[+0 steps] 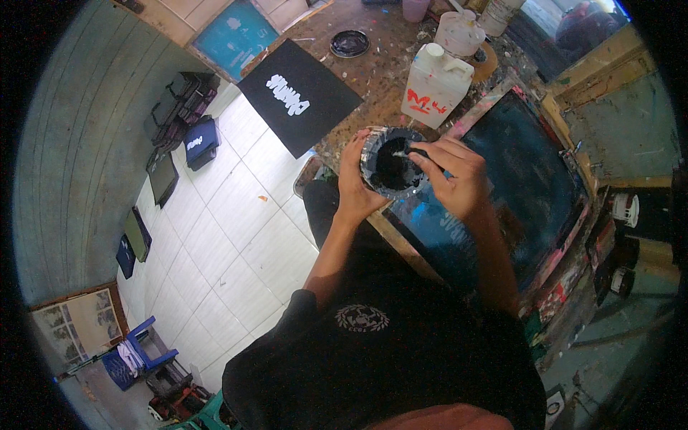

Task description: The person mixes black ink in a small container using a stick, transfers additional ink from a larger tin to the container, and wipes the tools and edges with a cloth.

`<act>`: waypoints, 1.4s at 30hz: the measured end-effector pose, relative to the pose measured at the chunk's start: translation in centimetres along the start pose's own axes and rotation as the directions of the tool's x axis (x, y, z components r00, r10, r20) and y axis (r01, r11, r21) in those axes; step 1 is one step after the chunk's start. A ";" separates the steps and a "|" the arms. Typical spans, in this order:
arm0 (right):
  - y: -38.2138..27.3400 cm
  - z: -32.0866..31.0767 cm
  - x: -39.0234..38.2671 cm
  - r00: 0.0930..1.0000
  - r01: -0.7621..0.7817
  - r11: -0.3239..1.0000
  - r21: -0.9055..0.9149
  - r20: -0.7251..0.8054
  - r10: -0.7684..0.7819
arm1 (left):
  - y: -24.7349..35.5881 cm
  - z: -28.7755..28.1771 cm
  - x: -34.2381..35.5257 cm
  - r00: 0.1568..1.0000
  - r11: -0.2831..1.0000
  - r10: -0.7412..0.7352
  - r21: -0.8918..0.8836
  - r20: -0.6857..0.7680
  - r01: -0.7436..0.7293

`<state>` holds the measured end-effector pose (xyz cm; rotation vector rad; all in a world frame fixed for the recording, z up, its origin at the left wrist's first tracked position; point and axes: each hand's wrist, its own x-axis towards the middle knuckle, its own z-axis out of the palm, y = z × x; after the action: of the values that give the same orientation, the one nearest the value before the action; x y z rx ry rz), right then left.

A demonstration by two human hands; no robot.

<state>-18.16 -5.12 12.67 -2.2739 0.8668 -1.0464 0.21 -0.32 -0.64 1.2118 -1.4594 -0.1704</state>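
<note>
Because the round tub [393,163] holds black ink, the left hand [355,188] cups its outer wall from the side, fingers curled round it and thumb up near the rim, which keeps the open mouth level and facing up. The tub is lifted clear, just off the near edge of the bench [373,79] and over the near left corner of the printing screen [516,179], so any drip would land on the stained frame, not on the floor tiles [236,215]. The right hand [455,175] comes in over the rim from the other side, its fingers drawn close together and pinched on something small and pale that dips into the ink; I cannot tell whether it is a stick or a scraper, since the fingers hide most of it. The hold looks suited to stirring or scooping, with one hand bracing while the other works.

On the bench, just beyond the tub, stands a white jug [435,84] smeared with red, and behind it a clear lidded tub [459,32]. Toward the far edge lies a dark round lid [350,44]. A black sheet [299,97] with a white printed design overhangs the left edge of the bench, lying flat with the print up, perhaps to dry. Farther left, a blue-green screen [233,36] rests by the far left corner. Down by the wall, dark bags [183,107] sit on the tiles, well apart from the work.
</note>
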 end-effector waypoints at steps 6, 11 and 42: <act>-0.2 0.1 -0.3 0.991 0.049 0.998 0.027 0.127 -0.052 | -0.1 -0.3 0.0 1.000 1.000 0.023 0.017 -0.004 -0.023; 0.6 0.3 0.1 0.999 0.032 0.999 -0.042 -0.020 -0.033 | 0.2 -0.2 0.1 1.000 1.000 0.013 0.013 0.017 -0.013; -0.3 -0.5 -0.5 0.980 -0.150 0.988 -0.045 0.124 0.155 | 0.1 -0.5 0.0 0.999 0.998 0.054 0.041 -0.004 -0.054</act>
<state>-18.75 -4.66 12.89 -2.2356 0.9959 -0.8156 0.54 -0.05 -0.46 1.2032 -1.4963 -0.1015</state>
